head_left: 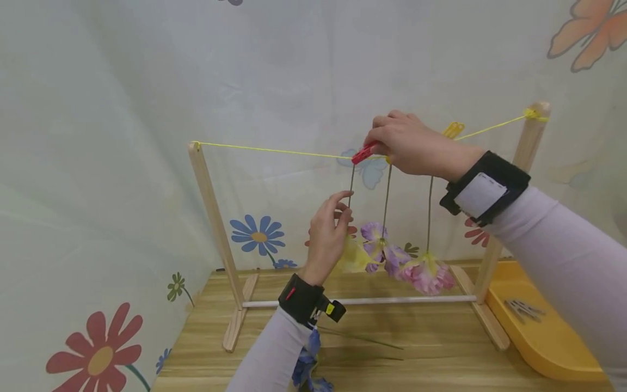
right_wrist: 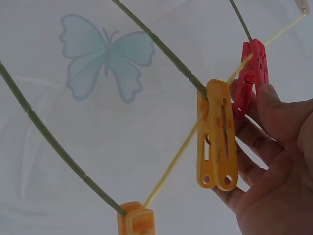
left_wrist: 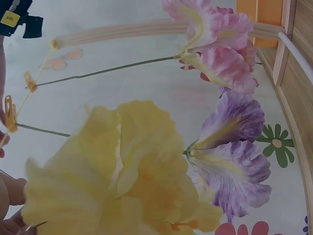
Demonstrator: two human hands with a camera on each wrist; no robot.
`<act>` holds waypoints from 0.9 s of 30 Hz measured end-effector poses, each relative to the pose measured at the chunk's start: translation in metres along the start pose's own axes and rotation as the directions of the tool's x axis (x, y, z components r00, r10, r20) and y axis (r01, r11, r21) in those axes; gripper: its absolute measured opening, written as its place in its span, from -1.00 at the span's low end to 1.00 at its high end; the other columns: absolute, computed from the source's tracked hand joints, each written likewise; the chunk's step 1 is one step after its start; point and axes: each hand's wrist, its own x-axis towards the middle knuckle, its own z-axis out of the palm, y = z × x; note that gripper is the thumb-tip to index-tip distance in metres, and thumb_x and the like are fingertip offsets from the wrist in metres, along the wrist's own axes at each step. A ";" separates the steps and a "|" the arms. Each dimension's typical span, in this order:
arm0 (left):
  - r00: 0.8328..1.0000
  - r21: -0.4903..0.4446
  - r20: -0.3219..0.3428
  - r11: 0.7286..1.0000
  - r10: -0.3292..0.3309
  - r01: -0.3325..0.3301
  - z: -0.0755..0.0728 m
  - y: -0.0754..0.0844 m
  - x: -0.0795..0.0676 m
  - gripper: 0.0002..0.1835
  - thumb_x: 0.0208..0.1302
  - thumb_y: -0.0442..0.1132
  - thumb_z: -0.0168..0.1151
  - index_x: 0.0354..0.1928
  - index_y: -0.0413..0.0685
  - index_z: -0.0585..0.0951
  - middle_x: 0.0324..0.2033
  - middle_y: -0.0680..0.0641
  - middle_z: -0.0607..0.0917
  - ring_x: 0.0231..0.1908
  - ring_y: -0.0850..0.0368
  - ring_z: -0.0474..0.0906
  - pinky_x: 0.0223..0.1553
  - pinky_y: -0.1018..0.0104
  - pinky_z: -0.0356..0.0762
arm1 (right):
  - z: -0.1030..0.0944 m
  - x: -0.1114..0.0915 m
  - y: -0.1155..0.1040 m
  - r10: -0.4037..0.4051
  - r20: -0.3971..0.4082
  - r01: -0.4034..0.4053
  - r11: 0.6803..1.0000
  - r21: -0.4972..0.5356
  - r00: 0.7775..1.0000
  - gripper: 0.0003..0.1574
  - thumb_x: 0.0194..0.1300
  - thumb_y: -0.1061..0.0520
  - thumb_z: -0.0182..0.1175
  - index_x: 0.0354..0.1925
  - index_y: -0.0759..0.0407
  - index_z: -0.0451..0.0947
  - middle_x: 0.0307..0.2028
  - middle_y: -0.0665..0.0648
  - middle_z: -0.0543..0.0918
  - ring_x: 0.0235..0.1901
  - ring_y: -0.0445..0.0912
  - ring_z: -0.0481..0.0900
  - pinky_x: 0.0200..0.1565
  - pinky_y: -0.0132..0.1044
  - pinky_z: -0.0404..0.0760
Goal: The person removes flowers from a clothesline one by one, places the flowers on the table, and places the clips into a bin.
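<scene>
My right hand (head_left: 411, 142) pinches a red clothespin (head_left: 362, 154) on the yellow string (head_left: 274, 149); in the right wrist view the thumb and a finger lie on its handles. A green flower stem (head_left: 352, 182) hangs from that clothespin. Lower down, my left hand (head_left: 325, 234) has its fingers curled at this stem, whose yellow flower (left_wrist: 117, 171) fills much of the left wrist view. To the right, a purple flower (left_wrist: 232, 152) and a pink flower (left_wrist: 220, 54) hang head down from two yellow clothespins (right_wrist: 217, 137).
The string runs between two wooden posts (head_left: 215, 223) joined low by a white rod (head_left: 406, 300). A blue flower (head_left: 308, 365) lies on the wooden table (head_left: 441, 332), partly behind my left forearm. At right stands a yellow tray (head_left: 553, 348) with several grey clothespins (head_left: 524, 310).
</scene>
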 end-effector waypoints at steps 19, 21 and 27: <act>1.000 -0.052 -0.003 0.998 0.026 -0.026 -0.002 0.005 0.004 -0.65 0.56 -0.42 0.10 0.30 -0.13 0.56 -0.20 -0.16 0.65 -0.30 0.00 0.72 -0.28 0.37 0.69 | 0.009 -0.008 0.005 0.085 -0.282 -0.048 0.989 0.138 0.956 -0.82 0.36 0.53 0.15 -0.16 0.46 0.67 -0.29 0.30 0.57 -0.15 0.22 0.48 -0.05 0.08 0.47; 1.000 -0.071 0.005 0.997 0.020 -0.019 -0.002 0.006 0.003 -0.64 0.56 -0.43 0.09 0.31 -0.14 0.55 -0.21 -0.18 0.64 -0.32 0.00 0.71 -0.32 0.35 0.71 | 0.010 -0.010 0.006 0.080 -0.310 -0.037 0.989 0.142 0.947 -0.83 0.37 0.51 0.16 -0.16 0.45 0.67 -0.30 0.29 0.56 -0.15 0.22 0.47 -0.02 0.11 0.44; 1.000 -0.147 0.016 0.989 -0.021 0.023 -0.004 0.006 0.001 -0.63 0.56 -0.43 0.09 0.33 -0.15 0.53 -0.21 -0.19 0.61 -0.37 0.01 0.70 -0.35 0.12 0.76 | 0.017 -0.013 0.007 0.072 -0.355 -0.032 0.993 0.116 0.932 -0.81 0.42 0.44 0.16 -0.05 0.39 0.65 -0.27 0.27 0.54 -0.04 0.25 0.45 0.02 0.17 0.26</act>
